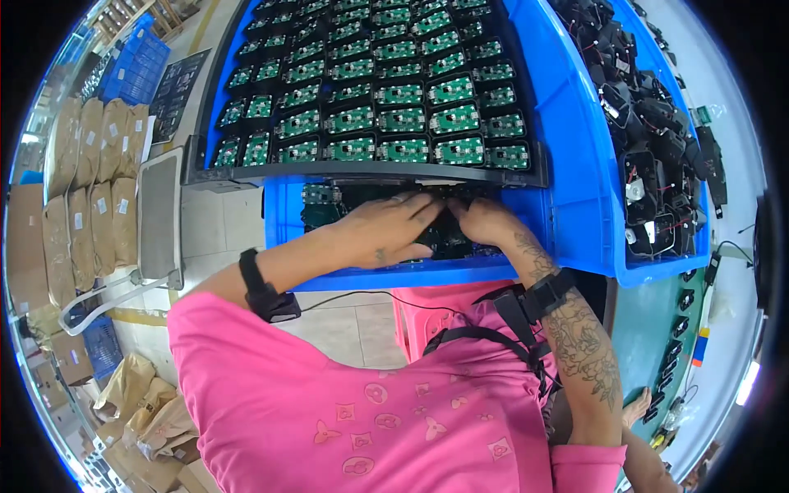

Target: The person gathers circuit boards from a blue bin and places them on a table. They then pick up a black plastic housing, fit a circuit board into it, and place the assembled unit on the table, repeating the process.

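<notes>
Head view: left hand (390, 228), right hand (486, 221) among dark parts (446, 238) in bin (394, 277), grips unclear; tray (370, 170) holds boards (403, 151).

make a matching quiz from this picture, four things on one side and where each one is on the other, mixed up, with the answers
1. left hand
2. rows of green circuit boards
3. heap of black parts
4. brown paper packages

A. in the blue bin on the right side
B. at the left side of the picture
C. in the black tray
D. beside the right hand

Pairs: 1-D, 2-C, 3-A, 4-B
</notes>
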`<state>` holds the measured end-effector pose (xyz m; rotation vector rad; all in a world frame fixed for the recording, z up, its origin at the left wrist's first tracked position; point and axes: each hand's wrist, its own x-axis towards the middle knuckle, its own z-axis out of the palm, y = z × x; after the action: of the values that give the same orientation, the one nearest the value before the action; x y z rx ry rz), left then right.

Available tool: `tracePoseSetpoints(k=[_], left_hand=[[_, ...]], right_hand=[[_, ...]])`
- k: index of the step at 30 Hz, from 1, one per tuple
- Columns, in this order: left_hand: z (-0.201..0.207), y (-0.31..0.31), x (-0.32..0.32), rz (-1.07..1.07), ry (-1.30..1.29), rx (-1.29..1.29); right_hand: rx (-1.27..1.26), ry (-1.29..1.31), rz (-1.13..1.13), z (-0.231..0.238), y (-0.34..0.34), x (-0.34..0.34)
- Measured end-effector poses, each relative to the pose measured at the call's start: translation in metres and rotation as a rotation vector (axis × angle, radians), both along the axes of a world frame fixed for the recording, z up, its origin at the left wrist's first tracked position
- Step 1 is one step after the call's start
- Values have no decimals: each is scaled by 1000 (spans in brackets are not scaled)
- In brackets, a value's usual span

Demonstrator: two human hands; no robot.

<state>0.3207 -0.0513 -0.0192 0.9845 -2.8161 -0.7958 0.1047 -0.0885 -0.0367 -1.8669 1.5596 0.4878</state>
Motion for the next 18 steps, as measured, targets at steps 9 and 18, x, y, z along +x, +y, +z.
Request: tracePoseSetpoints(k=[9, 18], left_hand=[[-1, -56, -71, -300, 91, 424], [-68, -55, -123, -314, 293, 59]], right_hand=[[34, -447, -16, 60, 29, -34], [-510, -361, -154, 133, 130, -47]])
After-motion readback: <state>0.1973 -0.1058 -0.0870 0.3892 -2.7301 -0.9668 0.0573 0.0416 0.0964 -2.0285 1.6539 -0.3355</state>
